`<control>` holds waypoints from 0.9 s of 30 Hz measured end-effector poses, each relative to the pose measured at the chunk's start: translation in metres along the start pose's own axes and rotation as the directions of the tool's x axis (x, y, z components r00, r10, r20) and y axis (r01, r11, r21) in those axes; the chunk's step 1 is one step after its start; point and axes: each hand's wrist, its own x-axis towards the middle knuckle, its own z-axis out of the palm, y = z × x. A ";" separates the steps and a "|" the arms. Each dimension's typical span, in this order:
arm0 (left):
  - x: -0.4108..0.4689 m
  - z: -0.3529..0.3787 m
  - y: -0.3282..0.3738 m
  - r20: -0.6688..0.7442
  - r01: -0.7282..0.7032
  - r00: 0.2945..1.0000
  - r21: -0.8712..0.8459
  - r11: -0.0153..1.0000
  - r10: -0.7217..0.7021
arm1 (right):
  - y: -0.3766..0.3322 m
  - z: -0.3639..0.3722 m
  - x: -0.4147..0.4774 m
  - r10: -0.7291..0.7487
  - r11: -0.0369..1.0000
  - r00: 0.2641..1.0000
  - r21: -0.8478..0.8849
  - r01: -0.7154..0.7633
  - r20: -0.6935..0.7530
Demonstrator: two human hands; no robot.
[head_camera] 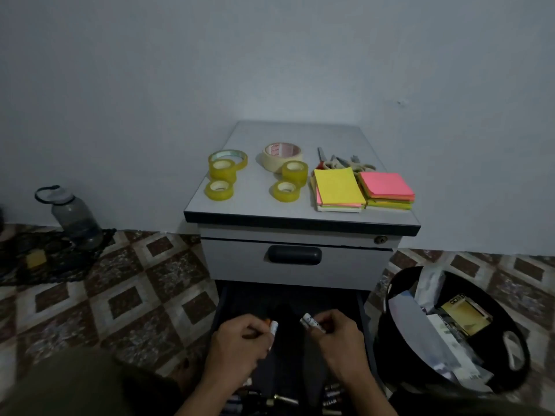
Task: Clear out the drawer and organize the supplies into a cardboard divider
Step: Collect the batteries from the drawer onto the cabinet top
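The lower drawer (pixel 223 298) of a small grey cabinet (pixel 294 265) is pulled out, its inside dark. Over it, my left hand (pixel 237 346) grips a few white marker-like sticks (pixel 273 328), and my right hand (pixel 339 340) holds another white stick (pixel 310 322). More pens and markers (pixel 330 394) lie at the near end of the drawer. On the cabinet top sit several yellow tape rolls (pixel 222 172), a cream masking tape roll (pixel 282 154), scissors (pixel 345 163) and two stacks of sticky notes (pixel 338 187). No cardboard divider is in view.
A black bin (pixel 510 340) holding papers and packets stands on the tiled floor to the right of the drawer. A grey water bottle (pixel 75 217) stands on a dark mat at the left, by the wall. The upper drawer (pixel 294 255) is closed.
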 end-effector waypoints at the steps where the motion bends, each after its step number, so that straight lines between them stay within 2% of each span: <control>1: -0.007 -0.005 0.013 -0.027 -0.013 1.000 -0.025 1.000 0.013 | -0.007 -0.006 -0.002 -0.032 0.999 0.999 0.010 0.032 -0.008; 6: -0.027 -0.044 0.085 -0.188 -0.229 0.958 -0.033 0.973 0.219 | -0.061 -0.041 -0.004 -0.176 0.983 0.984 0.051 0.176 -0.005; 12: 0.007 -0.086 0.165 -0.296 -0.420 0.869 -0.018 0.907 0.397 | -0.165 -0.081 0.022 -0.386 0.919 0.916 0.038 0.392 -0.113; 17: 0.061 -0.101 0.217 -0.310 -0.377 0.860 0.149 0.914 0.405 | -0.235 -0.083 0.077 -0.425 0.905 0.895 -0.027 0.425 -0.135; 22: 0.110 -0.098 0.232 -0.324 -0.260 0.877 0.302 0.917 0.355 | -0.264 -0.059 0.124 -0.448 0.889 0.888 -0.154 0.432 -0.099; 27: 0.137 -0.092 0.228 -0.286 -0.227 0.869 0.497 0.838 0.405 | -0.268 -0.041 0.149 -0.480 0.849 0.871 -0.306 0.431 -0.105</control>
